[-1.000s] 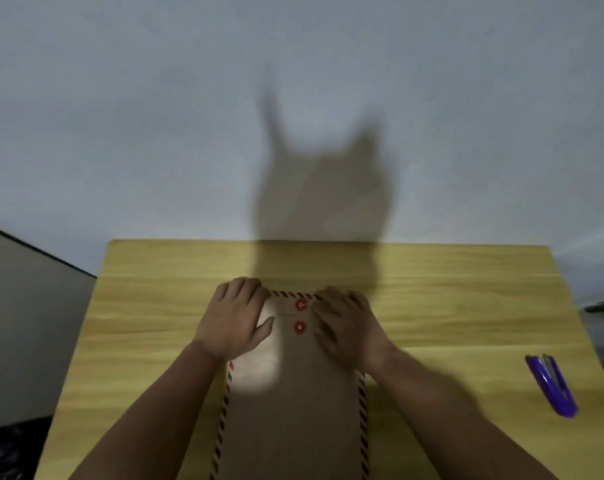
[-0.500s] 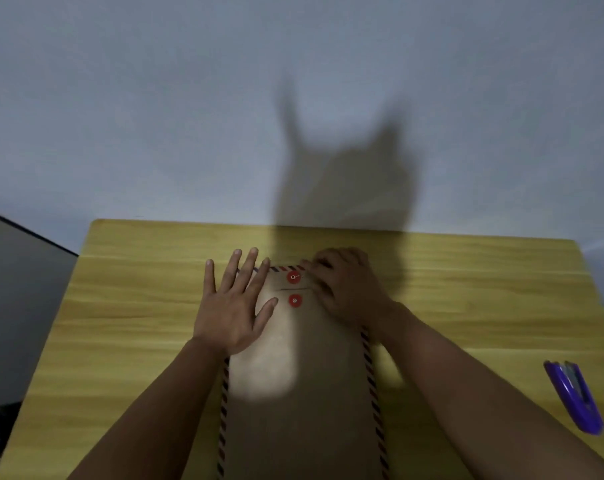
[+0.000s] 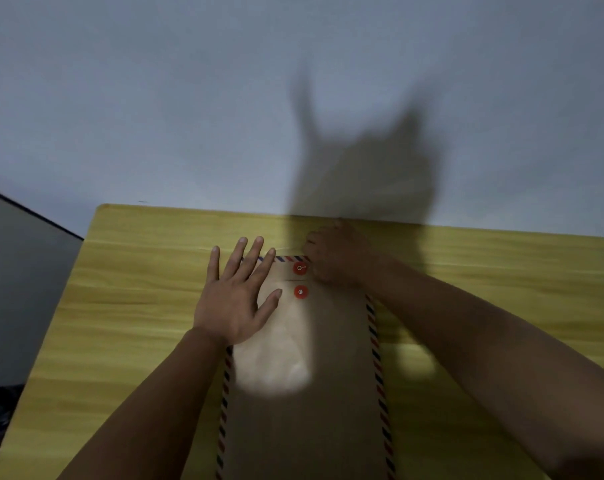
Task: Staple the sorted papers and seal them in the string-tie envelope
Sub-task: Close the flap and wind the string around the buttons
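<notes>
A brown string-tie envelope [image 3: 328, 358] with a red-and-blue striped border lies lengthwise on the yellow wooden table [image 3: 138, 306], its flap end away from me. Two red tie buttons sit one above the other: the upper button [image 3: 299, 268] on the flap, the lower button [image 3: 300, 292] on the body. My left hand [image 3: 236, 296] lies flat with fingers spread on the envelope's upper left part. My right hand [image 3: 335, 256] is curled at the flap's right corner, next to the upper button. A short white string runs from that button into its fingers. No papers show.
The table's far edge meets a grey wall [image 3: 224, 98] that carries my shadow. To the left the table ends beside a dark floor area [image 3: 16, 289]. A bright patch of light falls on the middle of the envelope.
My left hand has uncurled and now lies flat with spread fingers. My right hand has shifted up to the flap's far right corner. The purple stapler at the right has left the view.
</notes>
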